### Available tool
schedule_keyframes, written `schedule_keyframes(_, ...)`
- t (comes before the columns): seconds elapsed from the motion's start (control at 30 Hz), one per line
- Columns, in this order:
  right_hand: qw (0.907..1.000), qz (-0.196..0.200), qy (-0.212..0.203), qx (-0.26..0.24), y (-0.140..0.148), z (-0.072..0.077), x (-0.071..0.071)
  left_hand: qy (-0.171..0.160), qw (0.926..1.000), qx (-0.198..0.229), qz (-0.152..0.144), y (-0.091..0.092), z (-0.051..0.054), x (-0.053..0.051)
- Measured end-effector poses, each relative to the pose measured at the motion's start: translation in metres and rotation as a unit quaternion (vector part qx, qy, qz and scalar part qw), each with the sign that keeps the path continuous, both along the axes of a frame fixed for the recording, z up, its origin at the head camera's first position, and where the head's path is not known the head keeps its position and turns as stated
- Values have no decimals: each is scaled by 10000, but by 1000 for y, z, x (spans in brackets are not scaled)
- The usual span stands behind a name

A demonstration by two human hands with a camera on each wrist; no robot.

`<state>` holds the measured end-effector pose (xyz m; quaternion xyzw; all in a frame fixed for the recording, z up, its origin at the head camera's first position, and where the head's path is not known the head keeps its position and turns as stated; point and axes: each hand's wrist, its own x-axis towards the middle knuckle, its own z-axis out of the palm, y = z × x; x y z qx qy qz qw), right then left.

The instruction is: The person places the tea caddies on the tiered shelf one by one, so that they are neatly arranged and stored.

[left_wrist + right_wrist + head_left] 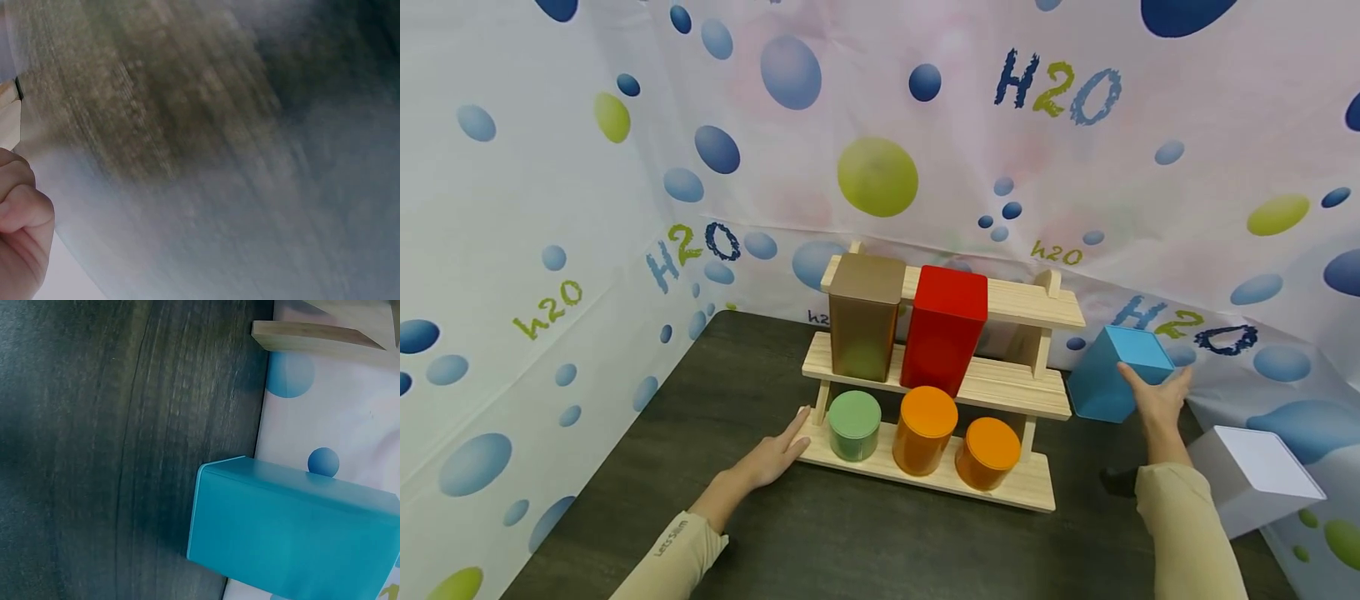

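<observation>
On the dark table stands a three-tier wooden shelf (1011, 383). My left hand (771, 457) rests against the left end of its lowest board, index finger stretched out; in the left wrist view only part of that hand (25, 219) shows at the edge. Right of the shelf, my right hand (1159, 408) grips a blue rectangular tin (1101, 383), thumb on the near side and fingers at the right. The blue tin (287, 531) fills the lower right of the right wrist view, where the hand is out of sight.
A brown tin (867, 325) and a red tin (946, 333) stand on the middle board. Below are a green round canister (854, 427), a taller orange canister (922, 433) and a shorter orange one (987, 454). A white box (1255, 479) sits beside the right forearm. Printed sheeting (880, 108) encloses the table.
</observation>
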<state>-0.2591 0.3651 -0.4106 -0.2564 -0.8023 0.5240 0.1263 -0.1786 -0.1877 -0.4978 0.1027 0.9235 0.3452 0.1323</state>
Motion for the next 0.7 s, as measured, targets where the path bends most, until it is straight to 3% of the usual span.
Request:
schedule_keyframes(0.33, 9989, -93, 1, 470, -6, 3, -11, 68, 9999, 19, 74, 0, -2, 0)
schedule_keyframes(0.7, 9969, -473, -186, 601, -2, -4, -10, 6, 10000, 56, 65, 3, -2, 1)
